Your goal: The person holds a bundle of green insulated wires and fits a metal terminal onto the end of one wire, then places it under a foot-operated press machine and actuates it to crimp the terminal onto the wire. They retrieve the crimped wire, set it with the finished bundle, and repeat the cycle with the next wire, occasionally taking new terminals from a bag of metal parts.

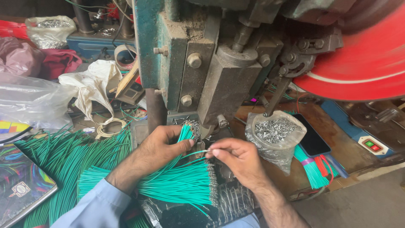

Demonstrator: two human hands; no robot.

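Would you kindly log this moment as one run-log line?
left hand: grips green wire bundle | right hand: pinches single wire end | bag of metal terminals: open beside press

Glossy green plastic-coated wires [177, 183], metal tips.

Single head-worn view, steeply downward, close over both hands before the press machine [219, 80].

The workbench [333, 139] was rusty and cluttered. On it lay loose green wires [63, 160], a clear bag of small metal pins [274, 133], a dark phone [311, 136], a tied wire bundle [310, 169] and a white cloth bag [90, 86].
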